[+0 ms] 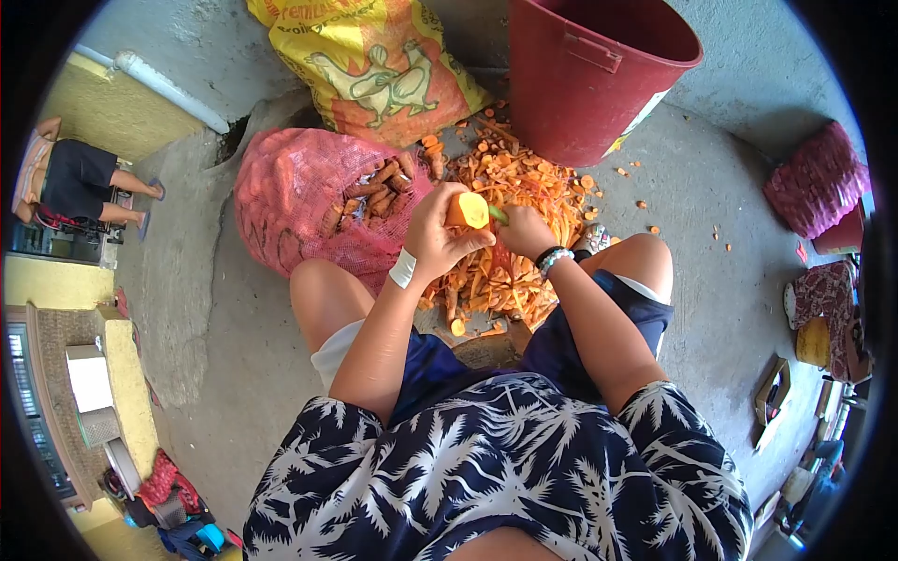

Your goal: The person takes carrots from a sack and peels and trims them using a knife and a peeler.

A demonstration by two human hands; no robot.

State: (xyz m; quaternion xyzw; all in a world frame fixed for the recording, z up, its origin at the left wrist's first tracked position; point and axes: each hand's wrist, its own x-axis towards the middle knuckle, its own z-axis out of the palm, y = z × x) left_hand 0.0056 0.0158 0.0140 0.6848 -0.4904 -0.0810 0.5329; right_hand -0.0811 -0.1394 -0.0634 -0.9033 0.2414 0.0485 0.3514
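My left hand (436, 236) is closed around a thick orange carrot (468, 210), its flat cut end turned up toward me. Close beside it, my right hand (526, 232) grips a green-handled tool (499, 216). Only a bit of green shows at the fingers, so I cannot tell whether it is a peeler or a knife. Below both hands lies a heap of carrot peelings (510, 276), mixed with cut carrot ends. To the left, a pink mesh sack (281, 201) lies with unpeeled carrots (382, 190) showing in it.
Behind the heap stand a yellow printed sack (379, 70) and a tall red bin (594, 89). A purple mesh sack (818, 182) is at the right wall. Carrot bits dot the concrete floor (706, 280). Another person (79, 178) stands at the far left.
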